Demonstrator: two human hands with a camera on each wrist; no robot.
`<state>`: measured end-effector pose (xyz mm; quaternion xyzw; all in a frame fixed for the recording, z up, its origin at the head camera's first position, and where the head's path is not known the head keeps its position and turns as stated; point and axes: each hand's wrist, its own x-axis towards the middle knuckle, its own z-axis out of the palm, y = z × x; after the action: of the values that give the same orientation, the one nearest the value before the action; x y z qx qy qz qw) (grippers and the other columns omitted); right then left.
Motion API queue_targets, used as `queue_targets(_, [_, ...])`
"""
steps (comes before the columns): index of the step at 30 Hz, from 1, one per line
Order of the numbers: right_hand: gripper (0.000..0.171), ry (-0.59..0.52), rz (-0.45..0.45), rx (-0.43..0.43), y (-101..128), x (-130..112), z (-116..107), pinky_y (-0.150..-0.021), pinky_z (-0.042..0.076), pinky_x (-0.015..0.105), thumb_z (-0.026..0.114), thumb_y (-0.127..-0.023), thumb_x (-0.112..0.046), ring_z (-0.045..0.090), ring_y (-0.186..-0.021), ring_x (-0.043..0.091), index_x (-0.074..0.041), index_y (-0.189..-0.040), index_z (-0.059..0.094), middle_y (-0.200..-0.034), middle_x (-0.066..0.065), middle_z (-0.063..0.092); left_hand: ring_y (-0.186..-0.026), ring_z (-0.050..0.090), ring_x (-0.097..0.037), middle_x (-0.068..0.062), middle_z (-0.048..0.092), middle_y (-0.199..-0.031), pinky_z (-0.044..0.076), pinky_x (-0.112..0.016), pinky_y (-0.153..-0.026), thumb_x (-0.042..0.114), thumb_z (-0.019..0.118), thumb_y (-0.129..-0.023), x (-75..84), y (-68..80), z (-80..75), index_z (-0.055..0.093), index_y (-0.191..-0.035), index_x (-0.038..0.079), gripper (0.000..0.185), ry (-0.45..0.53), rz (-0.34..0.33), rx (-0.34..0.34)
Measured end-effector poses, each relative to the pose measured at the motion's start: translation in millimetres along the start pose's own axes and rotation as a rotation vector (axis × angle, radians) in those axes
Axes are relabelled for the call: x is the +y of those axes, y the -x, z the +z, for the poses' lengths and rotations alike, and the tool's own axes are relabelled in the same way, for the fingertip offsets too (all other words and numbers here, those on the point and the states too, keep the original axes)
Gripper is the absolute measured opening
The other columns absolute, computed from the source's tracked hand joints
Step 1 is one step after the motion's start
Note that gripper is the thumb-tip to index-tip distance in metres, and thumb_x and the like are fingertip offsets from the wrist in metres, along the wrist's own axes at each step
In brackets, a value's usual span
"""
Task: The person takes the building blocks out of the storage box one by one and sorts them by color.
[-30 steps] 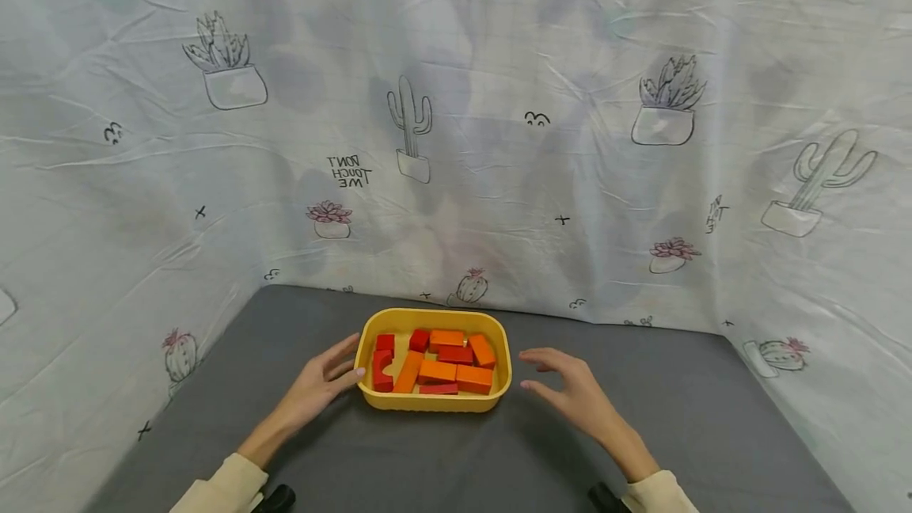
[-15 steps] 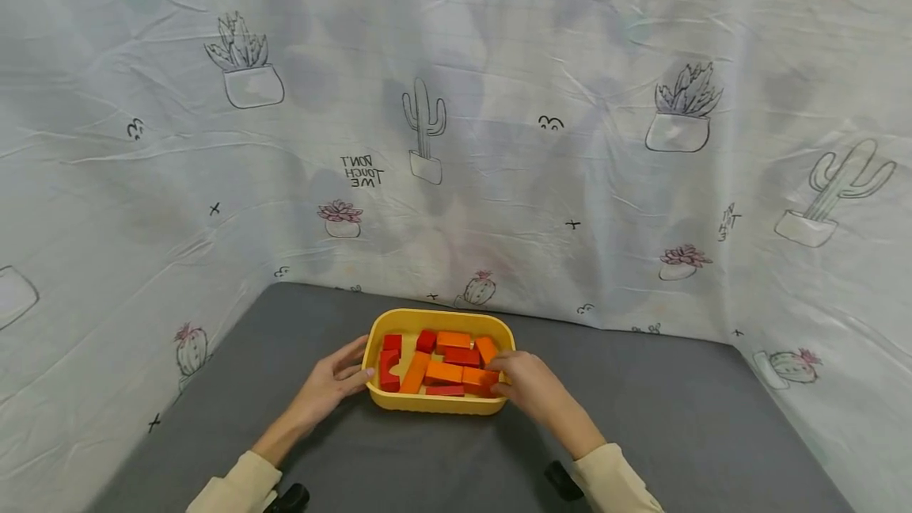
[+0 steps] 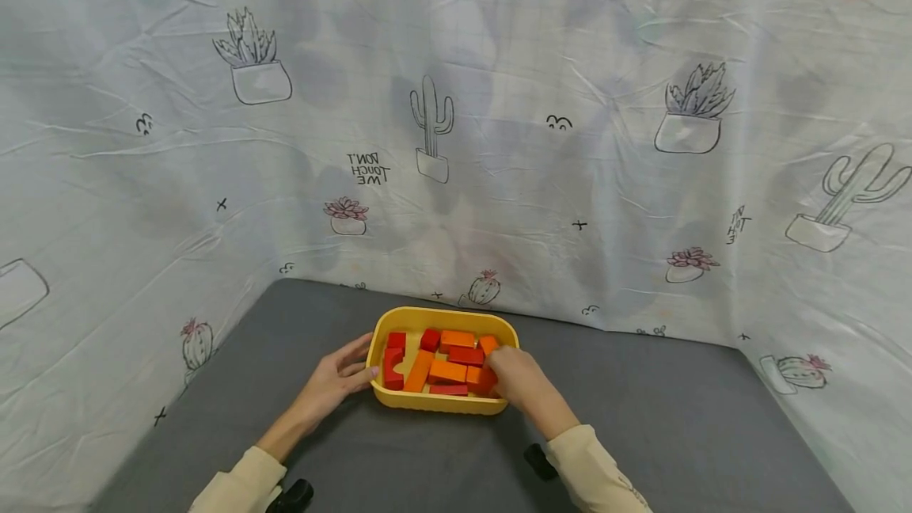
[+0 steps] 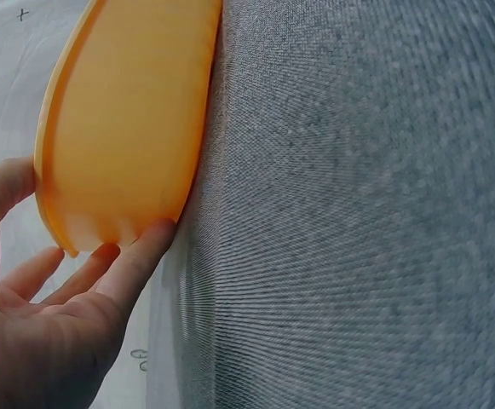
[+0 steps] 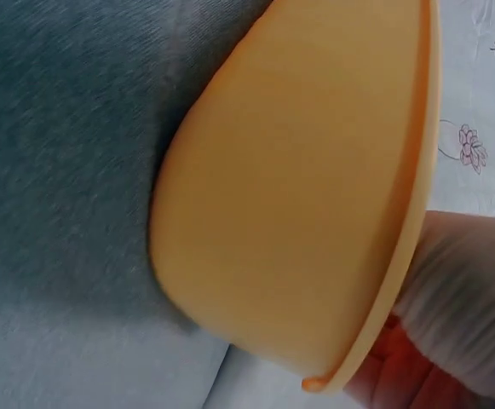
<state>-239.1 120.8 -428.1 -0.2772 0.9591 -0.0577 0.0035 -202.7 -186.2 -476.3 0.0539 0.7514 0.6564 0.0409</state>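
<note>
A yellow plastic tub (image 3: 399, 400) stands on the grey table with several red and orange blocks in it. My left hand (image 3: 336, 378) rests at its left end, the fingers lying along the outer wall and the thumb at the rim. In the left wrist view, the left fingertips touch the tub's end wall. My right hand (image 3: 518, 377) reaches over the right end, its fingers down by an orange block (image 3: 480, 380) in the front right corner. The hand covers part of that block, and its fingertips are hidden. A red arch-shaped block (image 3: 392, 377) lies at the left inside.
Inside the tub are more orange blocks (image 3: 447, 371) and red blocks (image 3: 465, 355). The grey tabletop (image 3: 406, 465) reaches back to a white cloth (image 3: 492, 141) printed with cactus drawings, which hangs around the sides and back.
My right hand has come in from the tub's right, over the rim, and down among the blocks at that end. My left hand stays against the left end. The head view has shifted slightly.
</note>
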Motion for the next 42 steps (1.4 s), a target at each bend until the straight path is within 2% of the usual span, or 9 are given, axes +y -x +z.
queue_targets(4, [0.015, 0.000, 0.013, -0.023, -3, 0, 1, -0.057, 0.046, 0.026, 0.081, -0.074, 0.002, 0.046, -0.062, 0.014, -0.008, -0.083, 0.073, -0.072, 0.000, 0.061, -0.123, 0.054, -0.037, -0.024, 0.040, -0.148, 0.057, -0.036, -0.088, 0.010, 0.069, -0.093, 0.7, 1.2, -0.4, 0.035, -0.152, 0.010, 0.069, 0.005, -0.005, -0.005])
queue_targets(11, [0.021, -0.138, -0.023, 0.032, 4, 8, 0, -0.073, 0.056, 0.034, 0.081, -0.076, -0.004, 0.055, -0.075, 0.015, -0.005, -0.096, 0.074, -0.094, 0.005, 0.068, -0.123, 0.055, -0.037, -0.026, 0.039, -0.148, 0.057, -0.035, -0.087, 0.011, 0.068, -0.094, 2.0, 2.4, -0.7, 0.033, -0.152, 0.007, 0.068, -0.003, 0.014, -0.008])
queue_targets(18, [0.022, -0.282, -0.096, 0.116, 14, 15, -6, -0.057, 0.048, 0.024, 0.078, -0.081, -0.007, 0.051, -0.068, 0.011, -0.007, -0.103, 0.075, -0.096, 0.003, 0.066, -0.122, 0.056, -0.036, -0.023, 0.040, -0.149, 0.058, -0.036, -0.086, 0.012, 0.069, -0.093, 0.6, 1.6, -0.1, 0.035, -0.152, 0.009, 0.069, 0.005, 0.000, 0.002])
queue_targets(24, [0.022, -0.353, -0.099, 0.203, 19, 22, -10, -0.068, 0.055, 0.029, 0.079, -0.082, -0.009, 0.059, -0.077, 0.014, -0.006, -0.104, 0.076, -0.098, 0.002, 0.069, -0.120, 0.057, -0.036, -0.024, 0.041, -0.147, 0.058, -0.035, -0.085, 0.011, 0.070, -0.092, -1.8, 0.8, -0.1, 0.035, -0.152, 0.008, 0.069, 0.007, -0.001, 0.004])
queue_targets(29, [0.022, -0.478, -0.067, 0.235, 23, 27, -11, -0.073, 0.059, 0.033, 0.079, -0.082, -0.009, 0.064, -0.084, 0.018, -0.004, -0.104, 0.076, -0.100, 0.004, 0.069, -0.120, 0.057, -0.035, -0.024, 0.041, -0.147, 0.058, -0.035, -0.086, 0.011, 0.069, -0.092, -1.2, 1.1, 0.9, 0.036, -0.152, 0.009, 0.068, 0.004, -0.008, 0.010])
queue_targets(32, [0.022, -0.585, 0.001, 0.257, 24, 30, -11, -0.073, 0.060, 0.029, 0.079, -0.082, -0.011, 0.067, -0.085, 0.019, -0.005, -0.103, 0.076, -0.098, 0.004, 0.071, -0.121, 0.057, -0.035, -0.024, 0.041, -0.147, 0.058, -0.035, -0.086, 0.011, 0.069, -0.093, -0.5, 1.4, 1.0, 0.036, -0.152, 0.008, 0.068, 0.002, -0.012, 0.012])
queue_targets(35, [0.022, -0.703, 0.126, 0.271, 26, 33, -12, -0.074, 0.060, 0.030, 0.080, -0.082, -0.016, 0.069, -0.085, 0.019, -0.007, -0.102, 0.077, -0.096, 0.004, 0.073, -0.121, 0.057, -0.035, -0.025, 0.041, -0.147, 0.058, -0.035, -0.086, 0.012, 0.068, -0.093, 0.1, 1.2, 1.2, 0.035, -0.152, 0.007, 0.068, 0.001, -0.013, 0.014])
queue_targets(38, [0.027, -0.859, 0.256, 0.265, 28, 39, -17, -0.080, 0.060, 0.038, 0.080, -0.083, -0.020, 0.070, -0.086, 0.020, -0.006, -0.106, 0.076, -0.098, 0.006, 0.074, -0.120, 0.057, -0.035, -0.025, 0.041, -0.147, 0.058, -0.035, -0.086, 0.011, 0.069, -0.093, 0.2, 0.9, 1.5, 0.035, -0.152, 0.008, 0.068, 0.004, -0.017, 0.017])
queue_targets(42, [0.039, -1.113, 0.368, 0.273, 29, 51, -19, -0.089, 0.056, 0.047, 0.076, -0.087, -0.019, 0.070, -0.090, 0.023, 0.004, -0.117, 0.069, -0.107, 0.013, 0.071, -0.123, 0.056, -0.035, -0.024, 0.041, -0.148, 0.058, -0.035, -0.087, 0.012, 0.068, -0.093, 0.4, 1.2, 1.4, 0.036, -0.152, 0.010, 0.067, 0.009, -0.017, 0.013])
